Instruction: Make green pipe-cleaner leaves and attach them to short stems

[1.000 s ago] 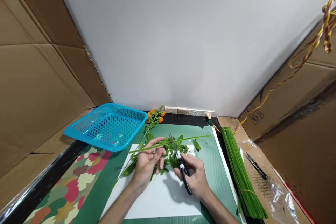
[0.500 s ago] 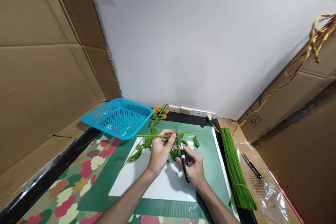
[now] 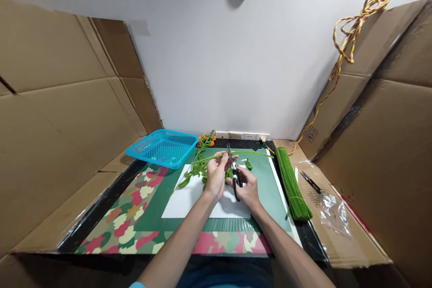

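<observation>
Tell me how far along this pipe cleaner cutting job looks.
Done: several folded green leaf pieces lie on the white sheet, and a sprig with orange buds lies by the blue basket. In hand: the left hand holds a long green pipe cleaner while the right hand sets scissors to it. Left: a thick bundle of uncut green pipe cleaners remains at the right.

Both hands (image 3: pixel 216 175) (image 3: pixel 248 187) forward, close together, fingers curled.
</observation>
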The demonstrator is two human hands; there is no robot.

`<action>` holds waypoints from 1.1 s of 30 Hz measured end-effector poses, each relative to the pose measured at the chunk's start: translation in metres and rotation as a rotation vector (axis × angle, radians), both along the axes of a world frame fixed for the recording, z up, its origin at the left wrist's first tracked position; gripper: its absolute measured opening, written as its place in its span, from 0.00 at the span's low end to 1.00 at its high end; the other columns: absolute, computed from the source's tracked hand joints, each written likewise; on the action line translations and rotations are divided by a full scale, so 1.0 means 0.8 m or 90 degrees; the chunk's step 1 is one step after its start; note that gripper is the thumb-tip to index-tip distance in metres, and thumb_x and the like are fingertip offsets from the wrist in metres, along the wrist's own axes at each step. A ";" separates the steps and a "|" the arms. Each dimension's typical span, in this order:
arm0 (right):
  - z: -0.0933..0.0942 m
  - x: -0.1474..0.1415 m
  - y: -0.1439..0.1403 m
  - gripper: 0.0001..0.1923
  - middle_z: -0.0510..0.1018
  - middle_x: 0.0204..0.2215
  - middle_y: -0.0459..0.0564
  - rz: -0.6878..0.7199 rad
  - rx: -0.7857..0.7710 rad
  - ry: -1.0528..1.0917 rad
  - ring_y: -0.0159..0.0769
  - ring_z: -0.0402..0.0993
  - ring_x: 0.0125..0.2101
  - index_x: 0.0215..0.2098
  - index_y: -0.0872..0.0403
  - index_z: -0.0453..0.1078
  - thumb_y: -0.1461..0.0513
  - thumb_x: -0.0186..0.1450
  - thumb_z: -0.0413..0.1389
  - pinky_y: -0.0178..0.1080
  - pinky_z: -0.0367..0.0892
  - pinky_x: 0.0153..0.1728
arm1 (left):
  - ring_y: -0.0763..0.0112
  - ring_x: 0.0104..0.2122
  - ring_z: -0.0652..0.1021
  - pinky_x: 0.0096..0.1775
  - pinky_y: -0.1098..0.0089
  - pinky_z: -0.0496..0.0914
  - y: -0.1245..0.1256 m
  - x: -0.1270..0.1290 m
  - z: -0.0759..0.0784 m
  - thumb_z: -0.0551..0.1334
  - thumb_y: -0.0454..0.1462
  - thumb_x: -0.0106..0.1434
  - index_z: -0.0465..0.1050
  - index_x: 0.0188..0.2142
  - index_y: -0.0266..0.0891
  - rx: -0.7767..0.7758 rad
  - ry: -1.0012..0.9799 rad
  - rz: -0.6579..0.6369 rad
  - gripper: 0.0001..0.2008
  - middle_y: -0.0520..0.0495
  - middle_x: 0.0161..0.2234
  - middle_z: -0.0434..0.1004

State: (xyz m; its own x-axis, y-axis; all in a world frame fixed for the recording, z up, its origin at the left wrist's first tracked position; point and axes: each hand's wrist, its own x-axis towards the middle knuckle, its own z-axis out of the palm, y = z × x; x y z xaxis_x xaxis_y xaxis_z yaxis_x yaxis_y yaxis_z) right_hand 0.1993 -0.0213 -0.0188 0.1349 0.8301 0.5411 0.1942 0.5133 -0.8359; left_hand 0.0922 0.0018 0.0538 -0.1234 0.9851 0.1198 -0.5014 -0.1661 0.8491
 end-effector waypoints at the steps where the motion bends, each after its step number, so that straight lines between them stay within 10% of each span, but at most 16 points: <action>1: 0.000 0.001 -0.001 0.21 0.81 0.32 0.50 0.003 0.005 0.004 0.34 0.71 0.26 0.48 0.58 0.79 0.53 0.62 0.68 0.36 0.69 0.29 | 0.54 0.45 0.87 0.51 0.57 0.79 -0.002 0.002 0.001 0.79 0.50 0.54 0.73 0.40 0.38 0.003 -0.010 0.004 0.25 0.41 0.38 0.87; 24: -0.010 0.006 0.004 0.24 0.81 0.34 0.51 0.070 -0.030 0.149 0.36 0.72 0.31 0.51 0.57 0.82 0.51 0.61 0.69 0.37 0.72 0.34 | 0.56 0.47 0.86 0.55 0.56 0.77 -0.005 0.027 0.015 0.78 0.47 0.57 0.73 0.44 0.37 0.012 -0.002 0.000 0.24 0.36 0.45 0.87; 33: -0.007 0.012 0.013 0.27 0.84 0.34 0.52 0.000 -0.100 0.197 0.38 0.74 0.32 0.53 0.60 0.82 0.51 0.62 0.67 0.40 0.74 0.35 | 0.54 0.61 0.77 0.62 0.55 0.70 -0.011 0.029 -0.054 0.66 0.53 0.69 0.64 0.57 0.43 0.045 0.176 -0.009 0.25 0.34 0.59 0.76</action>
State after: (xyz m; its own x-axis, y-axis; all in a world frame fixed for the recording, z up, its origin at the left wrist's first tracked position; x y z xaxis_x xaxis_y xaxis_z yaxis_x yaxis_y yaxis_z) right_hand 0.2090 -0.0110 -0.0244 0.2730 0.8998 0.3404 -0.0808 0.3740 -0.9239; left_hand 0.1155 -0.0071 0.0104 -0.0624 0.9744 0.2158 -0.2559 -0.2246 0.9403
